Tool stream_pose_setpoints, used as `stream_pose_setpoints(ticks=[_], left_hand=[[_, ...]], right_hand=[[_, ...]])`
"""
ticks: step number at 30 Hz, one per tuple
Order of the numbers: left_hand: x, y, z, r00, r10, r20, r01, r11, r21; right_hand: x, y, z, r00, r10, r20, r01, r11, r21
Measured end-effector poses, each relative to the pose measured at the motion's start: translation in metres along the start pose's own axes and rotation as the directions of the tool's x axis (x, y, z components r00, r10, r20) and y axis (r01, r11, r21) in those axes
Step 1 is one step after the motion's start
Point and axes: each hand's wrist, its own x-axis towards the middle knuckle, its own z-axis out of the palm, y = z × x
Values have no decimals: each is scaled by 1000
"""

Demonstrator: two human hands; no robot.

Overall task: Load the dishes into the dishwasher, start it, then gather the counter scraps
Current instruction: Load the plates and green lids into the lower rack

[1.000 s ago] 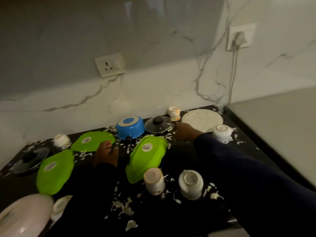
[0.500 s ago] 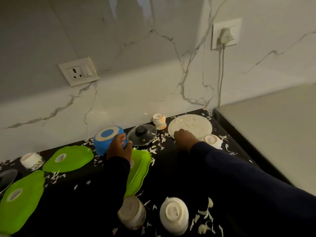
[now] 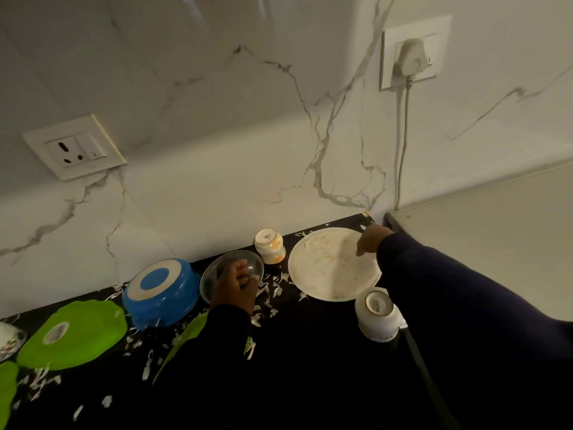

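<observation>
Since leaving bowl point(image 3: 161, 293), left hand point(image 3: 235, 287) grips lid point(image 3: 231, 268)

Soiled white plate point(image 3: 331, 268) flat by wall, glass lid point(image 3: 231, 271) tilted beside upside-down blue pot point(image 3: 161, 293), white scraps point(image 3: 273, 290) btwn.

The counter point(image 3: 310, 352) was glossy black stone; at its twelve o'clock edge stood veined marble wall point(image 3: 217, 181). The lid point(image 3: 226, 265) looked like clear glass; the green plates point(image 3: 77, 333) were glossy plastic.

Marble wall point(image 3: 217, 119); empty socket point(image 3: 74, 147) left; white plug point(image 3: 410, 58) in right socket, cord point(image 3: 403, 144) hanging.
</observation>
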Motion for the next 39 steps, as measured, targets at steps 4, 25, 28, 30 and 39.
stream_pose_setpoints(ticks=[4, 25, 28, 30, 39], left_hand=[[8, 4, 16, 997, -38, 68, 39, 999, -17], [22, 16, 38, 994, -29, 107, 22, 998, 66], [20, 18, 34, 994, -38, 105, 32, 998, 54], [19, 20, 29, 995, -27, 94, 22, 998, 62], [-1, 43, -5, 999, 40, -4, -39, 996, 83]], right_hand=[[21, 1, 11, 991, 135, 18, -136, 990, 35], [48, 0, 20, 994, 107, 19, -107, 928, 357], [48, -1, 15, 993, 75, 93, -107, 899, 424], [50, -4, 9, 994, 51, 100, -95, 853, 512], [-42, -76, -81, 950, -243, -197, 308, 840, 447]])
